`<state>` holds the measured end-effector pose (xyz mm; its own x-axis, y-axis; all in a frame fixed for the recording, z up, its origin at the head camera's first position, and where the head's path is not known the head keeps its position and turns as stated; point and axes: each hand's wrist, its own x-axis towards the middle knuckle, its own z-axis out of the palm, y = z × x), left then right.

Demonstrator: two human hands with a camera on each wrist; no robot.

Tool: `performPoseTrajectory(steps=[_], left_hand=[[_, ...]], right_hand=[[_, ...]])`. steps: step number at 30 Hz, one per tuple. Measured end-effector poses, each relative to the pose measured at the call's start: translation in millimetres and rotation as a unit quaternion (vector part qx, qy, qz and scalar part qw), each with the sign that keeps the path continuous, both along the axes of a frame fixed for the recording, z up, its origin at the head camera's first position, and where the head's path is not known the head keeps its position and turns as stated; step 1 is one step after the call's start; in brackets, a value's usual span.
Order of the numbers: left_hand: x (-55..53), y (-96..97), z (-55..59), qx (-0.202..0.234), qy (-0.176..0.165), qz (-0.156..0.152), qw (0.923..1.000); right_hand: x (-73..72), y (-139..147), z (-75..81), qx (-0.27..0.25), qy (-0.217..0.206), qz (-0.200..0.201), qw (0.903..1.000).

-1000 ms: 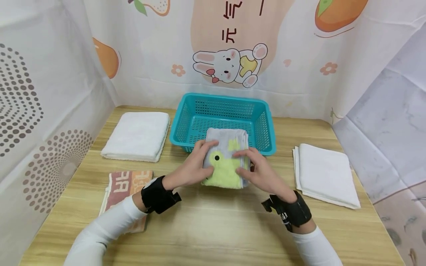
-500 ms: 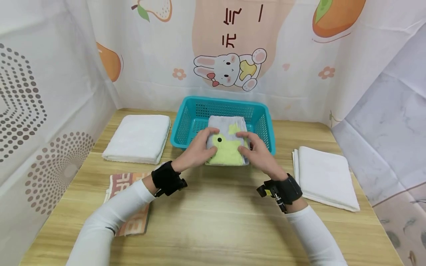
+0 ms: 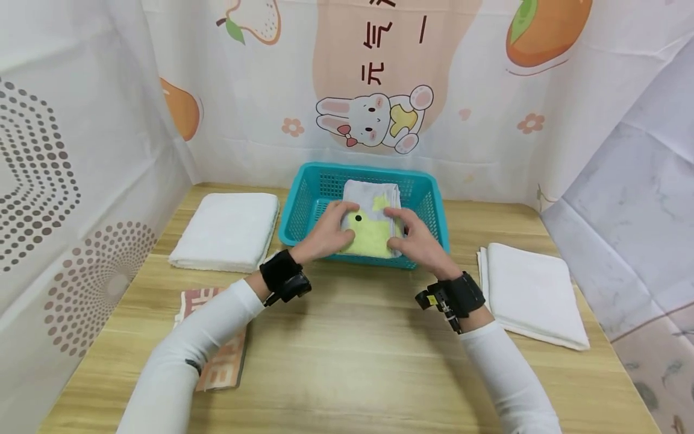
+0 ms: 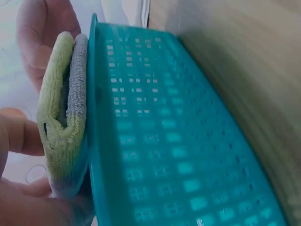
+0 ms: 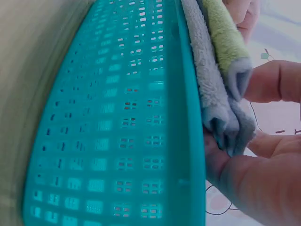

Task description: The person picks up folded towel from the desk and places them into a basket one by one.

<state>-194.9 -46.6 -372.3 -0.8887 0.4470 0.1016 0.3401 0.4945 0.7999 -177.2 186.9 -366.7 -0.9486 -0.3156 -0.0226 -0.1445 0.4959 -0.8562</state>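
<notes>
A folded grey and yellow-green towel (image 3: 371, 232) with a black dot lies between both hands over the teal plastic basket (image 3: 293, 211). My left hand (image 3: 328, 232) grips the towel's left edge, and my right hand (image 3: 420, 241) grips its right edge. From the left wrist, the towel's folded layers (image 4: 61, 117) show right at the basket rim (image 4: 94, 117), fingers and thumb about them. In the right wrist view, the grey and green layers (image 5: 211, 80) sit along the rim too, pinched by the right hand (image 5: 263, 165). Most of the basket's floor is hidden.
A thick white folded towel (image 3: 228, 229) lies left of the basket. Below it, a red and orange patterned cloth (image 3: 225, 361) is partly covered by the left sleeve. Another white folded cloth (image 3: 534, 295) lies at right. A printed curtain (image 3: 244, 138) hangs behind the table.
Both hands have carried the grey and yellow-green towel forward, from the basket's near rim to further over the basket. The other towels stay where they were; the head view tilts slightly up.
</notes>
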Motion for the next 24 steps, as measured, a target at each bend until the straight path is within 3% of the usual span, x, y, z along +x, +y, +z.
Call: performPoseTrajectory(steps=[6, 10, 16, 24], left_hand=[[-15.4, 0.6, 4.9, -0.052, -0.014, -0.04, 0.9977], [-26.7, 1.2, 5.2, -0.099, -0.037, -0.056, 0.9928], [-39.6, 4.7, 6.6, -0.173, -0.083, -0.07, 0.979], [-51.9, 12.9, 4.5, -0.234, -0.102, -0.089, 0.9626]], right_hand=[[-14.1, -3.9, 0.1, 0.038, 0.006, 0.003, 0.9993], [-25.3, -6.2, -3.4, 0.073, 0.014, 0.026, 0.9969], [-36.8, -8.6, -8.3, 0.102, -0.004, 0.054, 0.9933], [-50.0, -5.3, -14.5, 0.095, -0.041, 0.06, 0.9928]])
